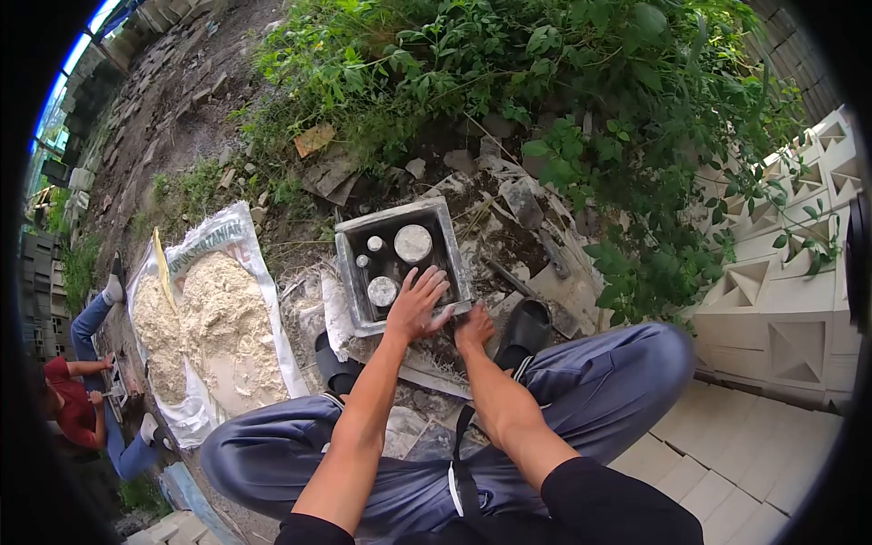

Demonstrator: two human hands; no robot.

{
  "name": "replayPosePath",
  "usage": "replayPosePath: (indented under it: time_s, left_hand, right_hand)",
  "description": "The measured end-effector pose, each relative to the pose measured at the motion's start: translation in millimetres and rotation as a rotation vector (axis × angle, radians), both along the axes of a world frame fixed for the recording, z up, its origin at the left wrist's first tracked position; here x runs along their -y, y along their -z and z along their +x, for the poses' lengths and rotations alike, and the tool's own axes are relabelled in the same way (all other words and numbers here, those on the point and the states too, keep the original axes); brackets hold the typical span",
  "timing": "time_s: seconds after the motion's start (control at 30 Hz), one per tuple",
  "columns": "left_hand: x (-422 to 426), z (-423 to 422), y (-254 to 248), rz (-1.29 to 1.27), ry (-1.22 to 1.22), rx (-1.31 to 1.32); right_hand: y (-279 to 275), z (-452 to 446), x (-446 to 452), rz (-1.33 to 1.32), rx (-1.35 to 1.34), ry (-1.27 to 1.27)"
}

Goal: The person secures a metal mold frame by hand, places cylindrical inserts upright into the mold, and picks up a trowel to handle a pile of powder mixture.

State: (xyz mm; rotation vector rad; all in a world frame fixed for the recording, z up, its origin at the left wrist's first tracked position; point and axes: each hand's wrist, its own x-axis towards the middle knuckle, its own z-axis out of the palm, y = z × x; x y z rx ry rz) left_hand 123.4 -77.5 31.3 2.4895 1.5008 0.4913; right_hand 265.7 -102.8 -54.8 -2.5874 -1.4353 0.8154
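Note:
A square block mold (352,272) with a dust-covered rim and dark inner walls sits on the ground between my feet. Inside it stand several round cores with pale, powdery tops, among them a large core (413,243) and a smaller core (382,291). My left hand (420,304) is open, its fingers stretched over the near side of the mold; whether the fingertips press on anything inside is hidden. At the mold's near right corner my right hand (474,327) is closed, and what lies within its fingers cannot be made out.
Left of the mold, a pale sandy heap (222,318) lies on an opened white sack (245,227). A co-worker in a red shirt (77,409) crouches at far left. Pale patterned blocks (799,350) are stacked at right. Green plants (509,64) and rubble border the far side.

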Motion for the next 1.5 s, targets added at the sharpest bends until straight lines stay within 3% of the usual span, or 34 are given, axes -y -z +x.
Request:
replayPosePath:
  time_s: [0.13,0.37,0.67,0.7,0.77,0.83,0.87,0.9,0.93,1.0,1.07,1.13,1.23,1.33,1.37,1.5]
  left_hand:
    - [-0.8,-1.0,1.2,-0.007,-0.01,0.028]
    - [-0.5,-2.4,3.7,-0.008,-0.008,0.037]
    - [1.4,-4.2,5.2,-0.007,0.015,-0.024]
    - [1.9,-5.1,7.3,-0.001,0.01,-0.006]
    - [5.3,-8.9,9.6,0.009,-0.022,0.05]
    - [5.2,-18.5,-2.8,0.102,-0.17,0.147]
    - [1.5,-25.8,-5.9,0.163,-0.286,0.188]
    - [-6.7,-37.1,-12.7,0.252,-0.458,0.228]
    - [-16.6,-51.0,-21.0,0.259,-0.684,0.261]
    - [-39.7,-81.2,-21.7,0.097,-1.119,0.314]
    - [-55.9,-106.3,-4.9,-0.259,-1.301,0.425]
    - [-59.8,-119.2,10.0,-0.499,-1.198,0.461]
    - [-64.3,-133.8,28.0,-0.576,-1.094,0.869]
    - [-64.5,-132.0,27.3,-0.586,-1.172,0.748]
    - [-63.8,-129.6,47.0,-0.477,-1.182,0.758]
    - [-67.6,-128.2,48.4,-0.396,-1.217,0.728]
  right_hand:
    - [3.4,14.4,0.3,0.067,0.001,-0.145]
    - [-7.7,19.9,-4.8,0.041,-0.08,-0.15]
    - [18.1,27.3,-4.1,0.031,-0.189,-0.153]
    - [-2.1,26.2,-5.8,0.026,-0.203,-0.152]
    - [10.4,45.8,-7.5,-0.055,-0.19,-0.341]
    - [32.0,78.1,-32.7,-0.556,0.055,-0.662]
    - [-62.8,66.3,-53.9,-0.666,0.112,-0.578]
    - [-113.7,54.6,-67.3,-0.468,0.162,-0.422]
    - [-160.3,39.2,-91.2,-0.442,0.156,-0.363]
    - [-227.2,-8.7,-117.3,0.018,0.019,-0.384]
    - [-210.6,-60.1,-163.6,0.22,-0.6,-0.421]
    - [-190.1,-126.2,-199.6,0.192,-0.846,-0.506]
    - [-124.0,-197.9,-248.2,-0.057,-0.964,-0.502]
    - [-35.9,-232.9,-277.8,-0.187,-0.943,-0.365]
    - [-12.1,-243.3,-282.2,-0.304,-0.967,-0.303]
    - [24.1,-271.1,-284.3,-0.592,-1.142,-0.044]
